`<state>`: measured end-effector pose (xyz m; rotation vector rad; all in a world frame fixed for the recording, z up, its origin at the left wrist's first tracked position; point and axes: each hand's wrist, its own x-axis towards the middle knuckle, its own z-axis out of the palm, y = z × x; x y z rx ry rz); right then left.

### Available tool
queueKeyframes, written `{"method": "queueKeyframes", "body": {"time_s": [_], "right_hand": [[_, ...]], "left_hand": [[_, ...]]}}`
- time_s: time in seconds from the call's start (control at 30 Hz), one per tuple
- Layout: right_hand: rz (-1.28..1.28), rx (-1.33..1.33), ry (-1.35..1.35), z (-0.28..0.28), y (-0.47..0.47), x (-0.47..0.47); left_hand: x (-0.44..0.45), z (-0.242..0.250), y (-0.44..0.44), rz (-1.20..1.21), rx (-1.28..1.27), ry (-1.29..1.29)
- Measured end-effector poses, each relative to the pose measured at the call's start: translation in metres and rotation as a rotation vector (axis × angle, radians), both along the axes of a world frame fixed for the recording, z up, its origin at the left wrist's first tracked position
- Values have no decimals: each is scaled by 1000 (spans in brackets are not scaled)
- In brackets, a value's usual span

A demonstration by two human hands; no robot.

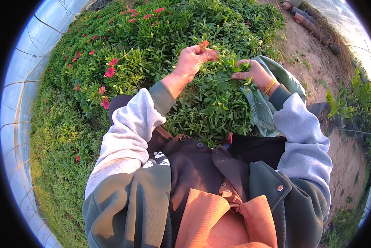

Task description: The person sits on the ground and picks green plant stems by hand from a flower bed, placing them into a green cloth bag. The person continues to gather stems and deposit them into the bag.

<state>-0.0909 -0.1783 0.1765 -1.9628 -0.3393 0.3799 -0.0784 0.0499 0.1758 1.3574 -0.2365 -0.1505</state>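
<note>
My left hand [191, 62] pinches a small orange-red flower [205, 43] over the green plants, with the bloom standing above the thumb and forefinger. To its right, my right hand [256, 74] is closed around leafy green sprigs [233, 64], their leaves poking out past the fingers. A yellow band [269, 86] circles the right wrist. Under and beside that hand hangs a pale green plastic sheet or sack [261, 113], partly covered by the forearm. Dense flowering foliage [210, 102] fills the space between both arms and my lap.
Red daisy-like flowers [110, 72] dot the bed on the left. Bare soil [312, 66] runs along the right, with several rolled tubes or pipes [311, 26] lying at the far side. A leafy plant [346, 99] grows at right. Plastic film on curved ribs [19, 124] walls the left edge.
</note>
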Motion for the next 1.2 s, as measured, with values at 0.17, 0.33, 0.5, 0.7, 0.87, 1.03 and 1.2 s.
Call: {"method": "queueKeyframes", "body": {"time_s": [0.17,0.33,0.5,0.7,0.87,1.03,1.2], "right_hand": [[186,293,-105,0,8,0],[241,236,-338,6,-13,6],[-192,-165,-270,37,-110,19],[-270,-303,-278,22,-198,-6],[-207,-647,22,-35,-218,-14],[-304,-729,30,-36,-227,-6],[-135,-458,-22,-2,-177,-1]], "left_hand": [[9,-15,14,20,-182,309],[17,-16,34,132,-405,452],[-12,-6,37,-313,119,231],[-98,-45,2,-665,480,227],[-131,-96,-2,-853,988,-415],[-157,-119,-7,-1024,1211,-760],[-138,-100,-16,-697,1180,-740]]}}
